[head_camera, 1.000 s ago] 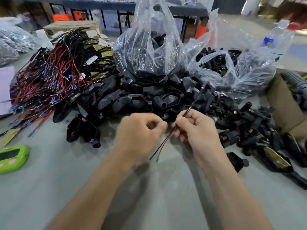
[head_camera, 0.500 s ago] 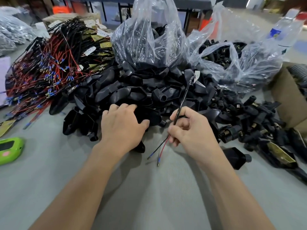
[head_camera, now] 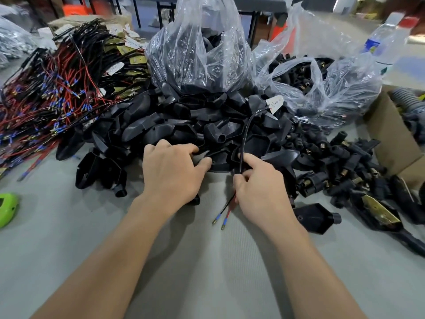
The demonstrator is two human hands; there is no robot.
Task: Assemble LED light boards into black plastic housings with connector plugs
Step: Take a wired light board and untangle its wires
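Observation:
My right hand [head_camera: 257, 187] pinches the black cable [head_camera: 244, 137] of an LED board; the small white board [head_camera: 274, 103] stands up at the cable's far end, and the red and black leads [head_camera: 222, 214] with blue tips hang below my palm. My left hand [head_camera: 170, 171] reaches into the front of the heap of black plastic housings [head_camera: 161, 127], thumb and fingers closing round one housing [head_camera: 218, 161] at the pile's near edge. Black connector plugs [head_camera: 340, 157] lie scattered to the right.
A tangle of wired LED boards [head_camera: 57, 88] fills the left. Two clear bags, one of housings [head_camera: 197, 49] and one of plugs [head_camera: 310, 74], stand behind. A cardboard box [head_camera: 391, 143], a water bottle [head_camera: 384, 42] and a green device [head_camera: 7, 208] edge the grey table [head_camera: 207, 261].
My left hand let go of the wire near my right hand and went forward into the housing pile. The right hand kept the cable and moved slightly forward.

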